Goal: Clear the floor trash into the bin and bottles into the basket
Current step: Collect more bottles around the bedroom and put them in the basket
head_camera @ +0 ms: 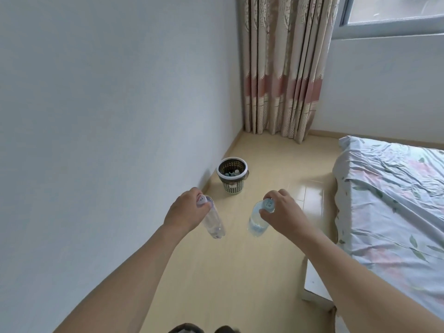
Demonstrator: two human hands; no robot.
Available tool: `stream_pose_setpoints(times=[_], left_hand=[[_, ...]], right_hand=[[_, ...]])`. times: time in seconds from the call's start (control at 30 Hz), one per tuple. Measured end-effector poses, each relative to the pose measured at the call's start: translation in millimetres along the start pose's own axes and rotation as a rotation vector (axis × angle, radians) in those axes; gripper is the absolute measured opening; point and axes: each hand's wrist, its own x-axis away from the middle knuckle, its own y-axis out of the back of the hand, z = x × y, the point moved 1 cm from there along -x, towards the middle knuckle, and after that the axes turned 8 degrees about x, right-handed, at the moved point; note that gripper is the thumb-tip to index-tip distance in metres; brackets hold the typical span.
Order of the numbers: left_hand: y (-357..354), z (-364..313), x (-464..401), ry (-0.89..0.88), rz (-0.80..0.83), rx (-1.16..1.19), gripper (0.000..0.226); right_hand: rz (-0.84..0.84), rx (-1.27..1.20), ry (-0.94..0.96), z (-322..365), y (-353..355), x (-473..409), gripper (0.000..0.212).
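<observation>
Both arms reach forward over the pale wooden floor (240,272). The left hand (186,212) grips a clear plastic bottle (46,227) by its neck, fingers (204,209) curled round just under the white cap, so the bottle hangs down with its base toward the floor. The right hand (280,211) holds a second clear bottle with a blue cap (257,219) in the same way, thumb and fingers pinching the neck, the body hanging below. The two bottles are apart from each other, both off the floor. Ahead of the hands, near the wall (108,104), stands a round perforated basket (232,186) with a white rim; a few bottles already lie inside it. A patterned curtain (283,68) hangs in the corner beyond, and a bed (389,200) with a floral sheet lies to the right.
</observation>
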Motion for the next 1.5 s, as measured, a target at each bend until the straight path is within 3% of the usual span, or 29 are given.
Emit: stream_pose_setpoints(times=[0.47, 0.73, 1.07, 1.23, 1.5], left_hand=[[-8.0, 32.8, -382.1, -0.035, 0.070, 0.056, 0.018], [-50.3, 20.4, -573.2, 0.009, 0.135, 0.013, 0.015], [-118.4, 43.2, -759.7, 0.152, 0.120, -0.035, 0.012], [-201.6, 86.7, -849.0, 0.162, 0.201, -0.024, 0.013], [-423.0, 243.6, -953.8, 0.021, 0.388, -0.230, 0.022]], right_hand=[[0.001, 0.067, -0.042, 28.7, -29.4, -360.9, 0.026], [0.022, 0.031, -0.128, -14.1, -41.8, -541.4, 0.024], [0.290, 0.011, -0.093, -73.1, -119.1, -752.5, 0.030], [0.374, 0.078, -0.142, -117.6, -194.5, -841.5, 0.030], [0.466, 0.170, -0.114, -220.1, -421.0, -954.0, 0.033]])
